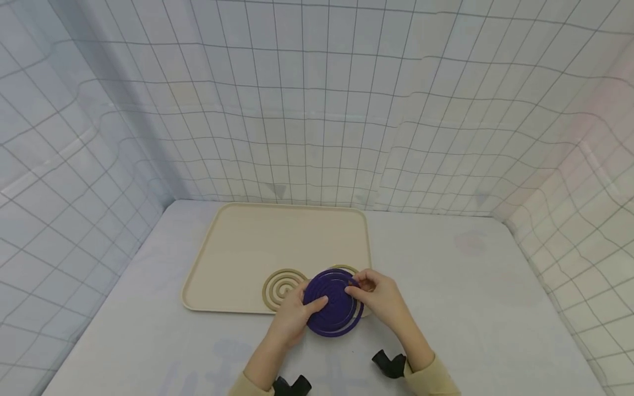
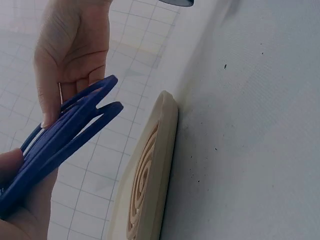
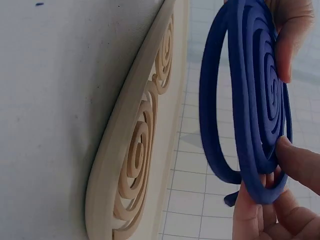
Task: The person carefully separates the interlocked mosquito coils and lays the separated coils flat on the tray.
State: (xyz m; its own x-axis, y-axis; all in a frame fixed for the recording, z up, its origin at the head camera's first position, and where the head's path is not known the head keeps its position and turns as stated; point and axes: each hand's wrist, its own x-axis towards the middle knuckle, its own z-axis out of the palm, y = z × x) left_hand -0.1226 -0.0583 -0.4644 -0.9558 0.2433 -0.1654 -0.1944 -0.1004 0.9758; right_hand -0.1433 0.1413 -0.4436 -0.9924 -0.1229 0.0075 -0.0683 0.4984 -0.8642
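A dark blue mosquito coil point(image 1: 333, 308) is held up between both hands over the front of the tray. My left hand point(image 1: 292, 318) grips its left side, thumb lying across the upper face. At the right edge, my right hand point(image 1: 382, 297) pinches the coil's outer band between thumb and fingers. In the right wrist view, a loop of the blue coil point(image 3: 209, 100) stands apart from the rest of the spiral. Two tan coils lie on the tray: one tan coil point(image 1: 280, 289) left of the blue one, another tan coil point(image 1: 344, 267) mostly hidden behind it.
The cream tray point(image 1: 292, 231) with a raised rim lies on a white table point(image 1: 446, 275). Grid-patterned white curtains point(image 1: 317, 110) enclose the back and sides. A black elbow-shaped piece point(image 1: 389, 364) sits by the right wrist, and a similar black piece point(image 1: 292, 386) by the left.
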